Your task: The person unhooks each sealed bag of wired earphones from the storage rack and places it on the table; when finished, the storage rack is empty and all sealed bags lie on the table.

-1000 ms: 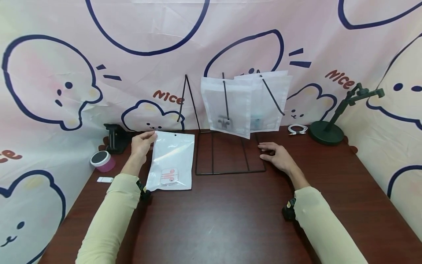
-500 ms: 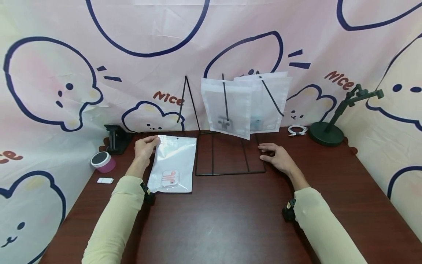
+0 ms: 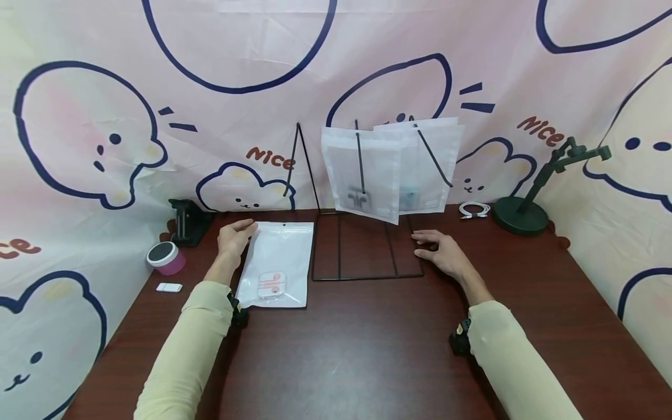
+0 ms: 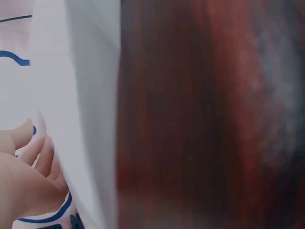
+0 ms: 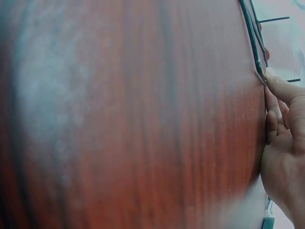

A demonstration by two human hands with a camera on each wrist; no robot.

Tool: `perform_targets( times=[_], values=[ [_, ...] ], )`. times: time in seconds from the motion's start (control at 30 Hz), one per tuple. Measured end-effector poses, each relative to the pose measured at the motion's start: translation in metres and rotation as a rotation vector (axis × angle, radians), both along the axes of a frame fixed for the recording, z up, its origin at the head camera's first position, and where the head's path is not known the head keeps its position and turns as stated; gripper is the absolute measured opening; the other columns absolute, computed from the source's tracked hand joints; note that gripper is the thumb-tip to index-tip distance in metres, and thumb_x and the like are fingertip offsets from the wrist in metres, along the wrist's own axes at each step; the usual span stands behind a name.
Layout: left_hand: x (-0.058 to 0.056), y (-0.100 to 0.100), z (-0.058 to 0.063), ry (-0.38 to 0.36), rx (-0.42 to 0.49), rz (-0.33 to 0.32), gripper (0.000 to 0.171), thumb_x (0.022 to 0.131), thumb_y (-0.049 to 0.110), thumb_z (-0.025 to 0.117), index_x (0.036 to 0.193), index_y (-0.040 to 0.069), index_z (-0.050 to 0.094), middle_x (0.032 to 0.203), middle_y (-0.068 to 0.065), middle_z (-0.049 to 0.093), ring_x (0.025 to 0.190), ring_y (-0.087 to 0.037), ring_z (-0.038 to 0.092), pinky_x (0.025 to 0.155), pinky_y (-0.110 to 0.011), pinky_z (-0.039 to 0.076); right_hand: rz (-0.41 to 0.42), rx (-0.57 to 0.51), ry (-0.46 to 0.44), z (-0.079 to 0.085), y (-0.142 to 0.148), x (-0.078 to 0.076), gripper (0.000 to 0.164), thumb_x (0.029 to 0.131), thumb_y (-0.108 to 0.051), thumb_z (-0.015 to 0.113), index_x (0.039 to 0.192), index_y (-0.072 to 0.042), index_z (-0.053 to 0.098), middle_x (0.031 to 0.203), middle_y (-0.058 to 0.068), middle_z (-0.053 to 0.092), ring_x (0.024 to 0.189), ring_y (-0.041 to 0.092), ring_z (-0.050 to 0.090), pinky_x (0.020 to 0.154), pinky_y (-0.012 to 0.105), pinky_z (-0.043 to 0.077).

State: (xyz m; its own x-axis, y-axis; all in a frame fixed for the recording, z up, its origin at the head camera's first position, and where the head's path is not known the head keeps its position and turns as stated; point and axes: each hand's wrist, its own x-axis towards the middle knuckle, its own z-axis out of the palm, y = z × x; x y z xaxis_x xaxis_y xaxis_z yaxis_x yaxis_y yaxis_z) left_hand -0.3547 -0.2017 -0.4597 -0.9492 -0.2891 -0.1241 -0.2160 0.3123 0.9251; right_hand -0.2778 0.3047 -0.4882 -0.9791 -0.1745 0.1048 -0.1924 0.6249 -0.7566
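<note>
My left hand [image 3: 234,239] pinches the upper left corner of a white zip pouch [image 3: 283,256]. Inside the pouch is a small clear case with pink earphones [image 3: 272,284]. The pouch lies almost flat on the table, left of a black wire display rack [image 3: 367,279]. In the left wrist view, thumb and fingers [image 4: 45,157] meet the pouch's edge [image 4: 90,114]. At the rack's right side, my right hand [image 3: 441,251] rests with relaxed fingers and thumb touching the base wire. Two more frosted pouches [image 3: 362,169] hang on the rack's hooks.
Along the back right stand a coiled white cable [image 3: 474,210] and a dark green stand [image 3: 521,216]. To the left are a black stand [image 3: 189,223], a pink tub [image 3: 167,258] and a small white stick [image 3: 169,287]. A printed cloth [image 3: 252,46] forms the backdrop.
My left hand has shifted slightly right and down with the pouch, which now lies flatter and closer to the rack. The right hand stays in place.
</note>
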Motion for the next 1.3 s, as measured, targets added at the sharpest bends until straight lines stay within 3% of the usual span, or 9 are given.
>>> perform_targets(
  times=[0.27,0.4,0.63,0.9,1.1,1.3],
  values=[
    [-0.001,-0.002,0.007,0.057,-0.031,0.007,0.047,0.103,0.026,0.068,0.147,0.011,0.061,0.144,-0.013,0.063,0.133,-0.028,0.057,0.114,-0.043,0.044,0.000,-0.006,-0.006,0.002,-0.001,0.002,0.044,0.098,-0.010,0.072,0.141,-0.002,0.064,0.150,0.017,0.054,0.134,0.037,0.053,0.104,0.052,0.045],
    [0.000,0.002,0.016,0.100,0.004,-0.018,0.047,0.102,0.026,0.069,0.147,0.012,0.061,0.143,-0.012,0.063,0.130,-0.026,0.058,0.112,-0.041,0.046,-0.001,0.000,-0.001,0.002,-0.001,0.002,0.044,0.098,-0.009,0.072,0.141,-0.002,0.064,0.149,0.017,0.054,0.133,0.037,0.053,0.104,0.052,0.045],
    [0.002,0.025,0.041,0.202,0.086,-0.127,0.050,0.102,0.021,0.069,0.150,0.012,0.057,0.142,-0.012,0.064,0.119,-0.018,0.061,0.104,-0.035,0.051,-0.004,-0.005,0.006,0.000,0.000,0.000,0.044,0.098,-0.010,0.072,0.140,-0.002,0.064,0.149,0.017,0.055,0.133,0.038,0.053,0.103,0.052,0.045],
    [0.009,0.045,0.066,0.284,0.135,-0.284,0.054,0.102,0.019,0.070,0.153,0.017,0.054,0.148,-0.010,0.060,0.133,-0.023,0.055,0.113,-0.039,0.045,-0.005,-0.011,0.006,-0.002,-0.002,0.000,0.043,0.098,-0.010,0.073,0.139,-0.003,0.065,0.149,0.017,0.055,0.131,0.037,0.055,0.104,0.052,0.045],
    [0.007,0.059,0.078,0.330,0.152,-0.333,0.053,0.100,0.014,0.071,0.151,0.021,0.056,0.149,-0.008,0.059,0.135,-0.024,0.054,0.114,-0.039,0.043,-0.008,-0.005,0.008,-0.001,-0.002,0.002,0.043,0.098,-0.010,0.072,0.140,-0.003,0.065,0.149,0.017,0.055,0.131,0.036,0.055,0.104,0.052,0.045],
    [0.004,0.081,0.093,0.382,0.192,-0.380,0.054,0.097,0.017,0.076,0.148,0.017,0.059,0.145,-0.009,0.062,0.129,-0.023,0.059,0.111,-0.038,0.046,-0.014,-0.007,0.007,0.000,-0.002,0.002,0.043,0.098,-0.010,0.073,0.140,-0.003,0.065,0.149,0.017,0.055,0.130,0.036,0.055,0.104,0.052,0.045]
  ],
)
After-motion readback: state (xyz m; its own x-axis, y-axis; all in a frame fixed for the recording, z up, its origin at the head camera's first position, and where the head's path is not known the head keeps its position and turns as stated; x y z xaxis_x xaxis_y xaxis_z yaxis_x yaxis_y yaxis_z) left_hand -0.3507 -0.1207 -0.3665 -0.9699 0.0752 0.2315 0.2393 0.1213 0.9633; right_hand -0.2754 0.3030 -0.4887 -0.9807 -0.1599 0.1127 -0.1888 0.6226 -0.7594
